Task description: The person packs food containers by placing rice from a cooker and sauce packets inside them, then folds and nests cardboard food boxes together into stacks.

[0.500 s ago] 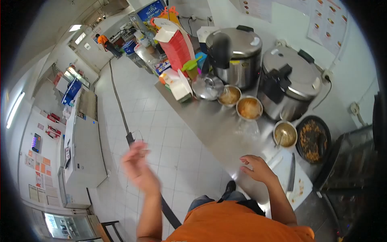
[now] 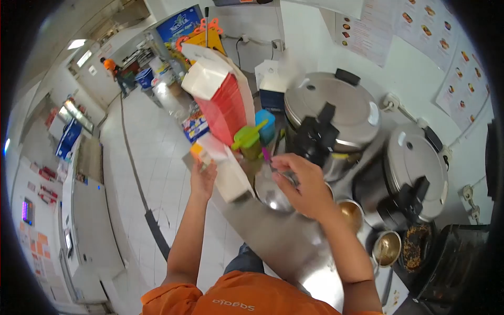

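Observation:
My left hand is at the counter's left edge, fingers half curled and apart, beside an open white paper carton with an orange corner. My right hand reaches over a shiny metal lid, thumb and fingers apart, its fingertips close to a purple handle. I cannot tell whether they touch it. Behind are a lime-green scoop-like utensil in a cup and a blue cup. A tall stack of red cartons stands behind the white carton.
Two large cookers line the wall. Metal bowls sit before them on the steel counter. A black pan with food bits is at right. A co-worker in orange stands far back.
My view has shifted along the counter towards the cartons. Both hands have moved forward: the left from over the floor to the white carton, the right from near the cutting board to above the metal lid.

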A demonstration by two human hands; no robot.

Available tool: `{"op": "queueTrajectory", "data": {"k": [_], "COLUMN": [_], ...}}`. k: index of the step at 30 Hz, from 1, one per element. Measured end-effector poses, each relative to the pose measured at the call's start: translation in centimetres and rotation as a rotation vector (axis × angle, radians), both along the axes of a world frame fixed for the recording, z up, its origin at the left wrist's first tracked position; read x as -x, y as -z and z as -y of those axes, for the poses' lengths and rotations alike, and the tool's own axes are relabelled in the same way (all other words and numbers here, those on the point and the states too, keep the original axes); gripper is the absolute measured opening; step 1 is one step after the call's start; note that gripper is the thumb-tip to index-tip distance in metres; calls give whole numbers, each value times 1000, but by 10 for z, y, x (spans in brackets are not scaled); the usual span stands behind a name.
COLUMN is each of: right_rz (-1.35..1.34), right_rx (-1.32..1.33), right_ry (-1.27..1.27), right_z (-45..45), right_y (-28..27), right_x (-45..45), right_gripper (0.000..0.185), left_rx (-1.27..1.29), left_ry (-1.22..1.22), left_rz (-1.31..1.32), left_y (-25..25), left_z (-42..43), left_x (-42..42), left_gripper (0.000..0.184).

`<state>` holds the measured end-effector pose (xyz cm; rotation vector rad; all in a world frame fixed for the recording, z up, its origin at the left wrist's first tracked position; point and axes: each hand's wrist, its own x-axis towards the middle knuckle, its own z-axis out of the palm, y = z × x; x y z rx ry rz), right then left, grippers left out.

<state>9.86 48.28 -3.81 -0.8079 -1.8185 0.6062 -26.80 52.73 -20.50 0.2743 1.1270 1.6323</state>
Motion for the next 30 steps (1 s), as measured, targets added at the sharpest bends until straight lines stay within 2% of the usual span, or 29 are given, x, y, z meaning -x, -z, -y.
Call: {"op": "queueTrajectory", "data": {"k": [2, 4, 5, 6, 8, 9, 10, 11, 13, 14, 17, 18, 20, 22, 23, 25, 27, 28, 30], "right_rz": [-183, -519, -651, -783, -685, -516, -354, -194, 290, 529, 738, 892, 1041, 1209, 1302, 1083, 927, 844, 722], "right_rx": [193, 201, 371, 539, 392, 454, 510, 559, 417, 349, 226, 161, 246, 339, 357, 214, 176, 125, -10], "right_ry": [42, 138, 210, 283, 421, 390, 363, 339, 450, 502, 790, 821, 746, 658, 561, 595, 701, 707, 723], "right_z": [-68, -168, -210, -252, -339, -373, -404, -428, -461, -475, -504, -509, -512, -517, -522, -522, -524, -524, -521], "right_y": [15, 56, 61, 63, 101, 116, 129, 136, 140, 145, 184, 190, 207, 204, 198, 189, 148, 116, 42], "right_x": [60, 113, 127, 139, 158, 161, 158, 157, 154, 150, 160, 157, 150, 149, 154, 165, 172, 173, 170], "right_gripper": [16, 12, 13, 13, 17, 19, 21, 24, 33, 37, 41, 35, 28, 24, 20, 19, 21, 21, 22], "left_rx": [43, 66, 86, 73, -34, -90, 7, 0, -23, 25, -67, -71, -45, 5, -31, -82, -92, -163, -74], "left_ry": [59, 66, 64, 43, 136, 178, 170, 197, 262, 192, 304, 389, 517, 612, 572, 515, 475, 530, 530], "left_rz": [136, 182, 207, 250, 256, 256, 322, 331, 348, 324, 458, 462, 517, 522, 457, 262, -12, -264, 81], "left_y": [13, 21, 21, 9, 31, 40, 19, 16, 16, 0, -8, -15, -27, -6, 9, 27, 30, 31, 37], "left_z": [-80, -141, -162, -176, -203, -212, -214, -221, -230, -234, -245, -247, -254, -252, -255, -262, -268, -268, -272], "left_x": [28, 33, 31, 22, 32, 36, 29, 32, 35, 31, 35, 39, 45, 66, 72, 76, 78, 81, 85], "left_gripper": [88, 92, 93, 87, 79, 76, 67, 65, 63, 59, 57, 57, 58, 61, 63, 68, 77, 80, 83]}}
